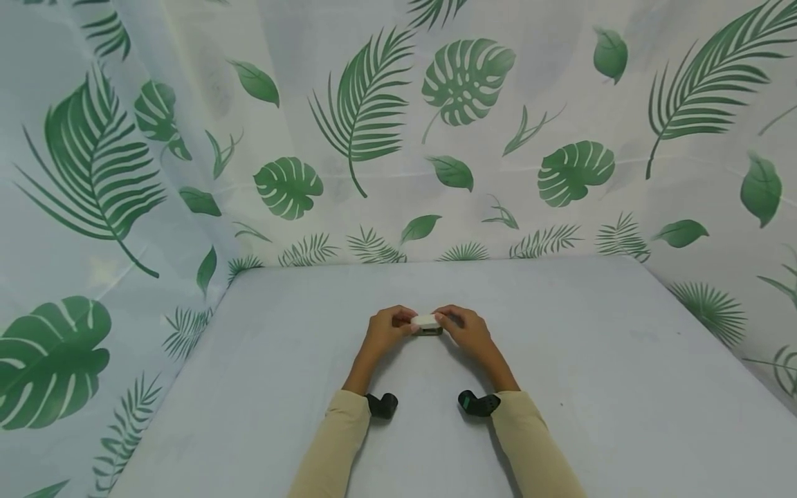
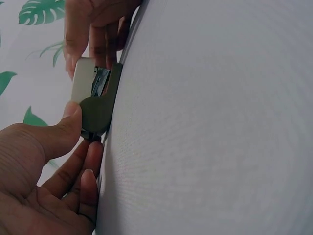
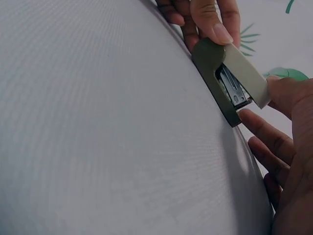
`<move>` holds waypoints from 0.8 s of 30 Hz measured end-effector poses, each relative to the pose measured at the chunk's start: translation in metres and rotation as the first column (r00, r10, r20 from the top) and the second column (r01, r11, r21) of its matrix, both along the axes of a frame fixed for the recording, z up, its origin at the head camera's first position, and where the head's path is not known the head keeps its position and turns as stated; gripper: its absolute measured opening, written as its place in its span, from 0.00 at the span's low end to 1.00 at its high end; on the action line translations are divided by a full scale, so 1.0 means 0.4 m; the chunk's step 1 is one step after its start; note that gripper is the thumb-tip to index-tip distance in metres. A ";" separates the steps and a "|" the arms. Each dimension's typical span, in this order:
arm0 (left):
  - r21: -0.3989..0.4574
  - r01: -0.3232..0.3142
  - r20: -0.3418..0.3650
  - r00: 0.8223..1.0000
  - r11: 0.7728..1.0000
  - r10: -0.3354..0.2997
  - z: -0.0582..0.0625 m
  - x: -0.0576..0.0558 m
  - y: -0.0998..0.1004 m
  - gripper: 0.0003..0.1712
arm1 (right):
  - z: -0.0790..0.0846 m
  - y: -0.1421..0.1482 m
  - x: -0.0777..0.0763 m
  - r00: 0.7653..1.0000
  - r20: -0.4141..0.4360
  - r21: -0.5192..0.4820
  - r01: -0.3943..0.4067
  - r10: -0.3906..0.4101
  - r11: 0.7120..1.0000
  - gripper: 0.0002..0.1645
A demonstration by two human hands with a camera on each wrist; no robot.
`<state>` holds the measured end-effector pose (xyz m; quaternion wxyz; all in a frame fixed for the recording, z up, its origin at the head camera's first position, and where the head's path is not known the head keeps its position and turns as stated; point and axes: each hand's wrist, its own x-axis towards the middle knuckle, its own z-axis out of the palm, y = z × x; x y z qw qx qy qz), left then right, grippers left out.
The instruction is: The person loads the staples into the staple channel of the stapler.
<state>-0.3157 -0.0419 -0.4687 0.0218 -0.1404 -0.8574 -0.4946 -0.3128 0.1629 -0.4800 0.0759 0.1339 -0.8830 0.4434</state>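
A small stapler [image 1: 426,321] with a cream top and a dark green base stands on the white table between the two hands. My left hand [image 1: 387,330] pinches its rounded hinge end, with the thumb at the cream top, as the left wrist view shows. At the other end, my right hand [image 1: 468,330] grips the stapler's front, thumb on the top's tip and a fingertip [image 3: 247,116] right at the base's tip. Between cream top [image 3: 247,73] and green base [image 3: 210,81], the metal staple channel [image 3: 234,88] shows in the gap.
The white table [image 1: 280,373] stretches out around both arms. Behind it and along its sides hang white curtains [image 1: 386,207] printed with green leaves. Black wrist cameras [image 1: 478,403] sit at both cuffs.
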 end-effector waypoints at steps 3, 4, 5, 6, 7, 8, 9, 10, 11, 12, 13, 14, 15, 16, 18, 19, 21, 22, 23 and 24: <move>0.002 -0.001 -0.002 1.000 1.000 0.001 -0.002 0.001 0.000 0.13 | -0.001 0.000 0.000 1.000 -0.016 0.008 -0.008 0.008 1.000 0.16; 0.000 -0.001 -0.002 1.000 1.000 0.001 -0.002 0.001 0.001 0.13 | -0.002 0.001 0.000 1.000 -0.022 0.020 -0.009 0.009 1.000 0.16; 0.000 -0.001 0.000 1.000 1.000 0.001 -0.002 0.003 0.001 0.13 | -0.003 0.002 0.001 1.000 -0.020 0.030 -0.005 0.006 1.000 0.16; 0.000 -0.001 0.005 1.000 1.000 0.001 -0.003 0.004 0.002 0.13 | -0.004 0.003 0.002 1.000 -0.013 0.041 -0.001 0.002 0.999 0.16; -0.002 -0.002 0.010 1.000 1.000 0.002 -0.004 0.004 0.003 0.13 | -0.004 0.003 0.003 1.000 0.001 0.048 0.006 -0.006 0.999 0.17; -0.005 -0.003 0.013 1.000 1.000 0.003 -0.004 0.005 0.003 0.13 | -0.005 0.004 0.004 1.000 0.011 0.062 0.012 -0.012 0.998 0.18; -0.004 -0.005 0.017 1.000 1.000 0.005 -0.003 0.007 0.003 0.13 | -0.006 0.004 0.006 1.000 0.019 0.077 0.016 -0.018 0.997 0.20; -0.004 -0.006 0.021 1.000 1.000 0.006 -0.003 0.008 0.003 0.13 | -0.006 0.004 0.007 0.999 0.032 0.083 0.023 -0.026 0.996 0.21; -0.003 -0.005 0.023 1.000 1.000 0.005 -0.002 0.009 0.003 0.13 | -0.005 0.004 0.008 0.998 0.048 0.086 0.031 -0.035 0.996 0.23; -0.004 0.000 0.018 1.000 1.000 0.000 -0.001 0.010 0.002 0.14 | -0.004 0.003 0.009 0.997 0.058 0.091 0.036 -0.042 0.995 0.24; -0.006 0.003 0.017 1.000 1.000 -0.003 0.002 0.010 0.001 0.14 | -0.003 0.003 0.010 0.997 0.067 0.095 0.041 -0.047 0.995 0.26; -0.009 0.007 0.015 1.000 1.000 -0.007 0.004 0.011 0.000 0.15 | -0.002 0.003 0.010 0.996 0.073 0.097 0.043 -0.050 0.994 0.27; -0.010 0.011 0.015 1.000 1.000 -0.011 0.006 0.011 -0.002 0.16 | -0.001 0.003 0.010 0.995 0.081 0.095 0.043 -0.051 0.995 0.28; -0.014 0.017 0.013 1.000 1.000 -0.017 0.007 0.010 -0.004 0.17 | 0.001 0.002 0.009 0.994 0.093 0.084 0.046 -0.054 0.995 0.29; -0.027 0.030 0.004 1.000 0.999 -0.030 0.011 0.008 -0.007 0.20 | 0.004 0.002 0.008 0.993 0.107 0.068 0.044 -0.051 0.997 0.31; -0.031 0.033 0.006 0.999 0.999 -0.033 0.012 0.008 -0.009 0.21 | 0.006 0.002 0.008 0.992 0.114 0.056 0.041 -0.048 0.998 0.32; -0.036 0.042 0.010 0.999 0.998 -0.042 0.011 0.010 -0.012 0.23 | 0.010 0.003 0.009 0.990 0.132 0.031 0.041 -0.045 0.999 0.33; -0.038 0.047 0.017 0.999 0.998 -0.047 0.010 0.012 -0.013 0.24 | 0.011 0.005 0.010 0.989 0.142 0.025 0.044 -0.047 0.999 0.33; -0.039 0.051 0.024 0.998 0.998 -0.050 0.008 0.014 -0.013 0.24 | 0.013 0.007 0.011 0.987 0.150 0.022 0.046 -0.049 0.999 0.33; -0.041 0.054 0.028 0.998 0.998 -0.053 0.006 0.017 -0.013 0.24 | 0.013 0.009 0.014 0.986 0.160 0.018 0.048 -0.050 0.999 0.33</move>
